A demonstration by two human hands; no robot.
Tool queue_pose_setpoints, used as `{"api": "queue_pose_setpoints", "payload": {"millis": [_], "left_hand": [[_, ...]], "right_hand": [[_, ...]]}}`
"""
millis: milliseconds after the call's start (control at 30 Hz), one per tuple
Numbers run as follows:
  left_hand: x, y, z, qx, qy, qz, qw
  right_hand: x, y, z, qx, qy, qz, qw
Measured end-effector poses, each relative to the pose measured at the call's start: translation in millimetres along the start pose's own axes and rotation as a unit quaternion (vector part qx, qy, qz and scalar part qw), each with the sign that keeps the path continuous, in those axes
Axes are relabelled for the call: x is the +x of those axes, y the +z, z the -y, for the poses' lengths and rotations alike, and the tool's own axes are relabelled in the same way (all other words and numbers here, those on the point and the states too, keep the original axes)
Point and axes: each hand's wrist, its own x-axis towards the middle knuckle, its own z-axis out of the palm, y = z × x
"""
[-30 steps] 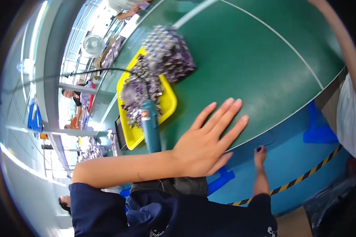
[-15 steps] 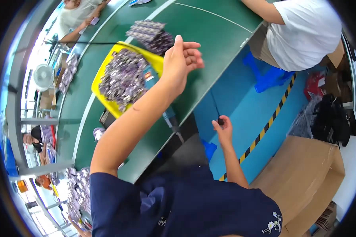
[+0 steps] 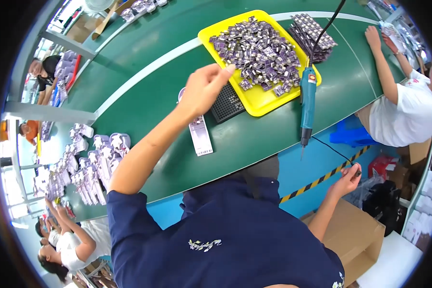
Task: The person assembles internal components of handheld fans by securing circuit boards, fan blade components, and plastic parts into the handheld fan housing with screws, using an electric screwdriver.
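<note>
My left hand [image 3: 205, 91] is over the green table beside the left rim of a yellow tray [image 3: 261, 109]. Its fingers are curled in with the thumb toward the rim; I cannot make out what, if anything, they hold. Small purple circuit boards [image 3: 259, 53] are heaped in the tray. Partly under that hand lies a pale lavender plastic part [image 3: 200, 138], next to a black perforated box [image 3: 228, 103]. A teal electric screwdriver [image 3: 308, 103] hangs on a black cable, bit down, over the tray's right corner. My right hand [image 3: 346, 181], beyond the table edge, pinches a small black piece on a thin cord.
Stacked board panels [image 3: 312, 37] stand behind the tray. Many lavender parts [image 3: 98, 165] are lined up at the left. A co-worker in a white shirt [image 3: 403, 113] sits at the right near a blue stool [image 3: 350, 134]. A cardboard box [image 3: 350, 235] is at lower right.
The view has swung, so the tray now lies farther right. My left hand has come from above the tray to its left side, its fingers more curled. My right hand still holds the black piece.
</note>
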Motion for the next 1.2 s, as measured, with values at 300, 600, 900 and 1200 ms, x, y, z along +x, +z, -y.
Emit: {"api": "queue_pose_setpoints", "payload": {"millis": [300, 600, 900, 1200], "left_hand": [[33, 6, 17, -0.165, -0.074, 0.105, 0.978], [41, -36, -15, -0.266, 0.101, 0.026, 0.958], [36, -59, -72, 0.106, 0.273, -0.015, 0.956], [-13, -21, 12, 0.338, 0.127, 0.157, 0.919]], "right_hand": [[44, 37, 114, 0.001, -0.267, -0.079, 0.961], [96, 103, 226, 0.084, -0.207, 0.037, 0.974], [112, 176, 263, 0.113, -0.146, 0.17, 0.968], [88, 203, 222, 0.106, -0.076, 0.244, 0.961]]}}
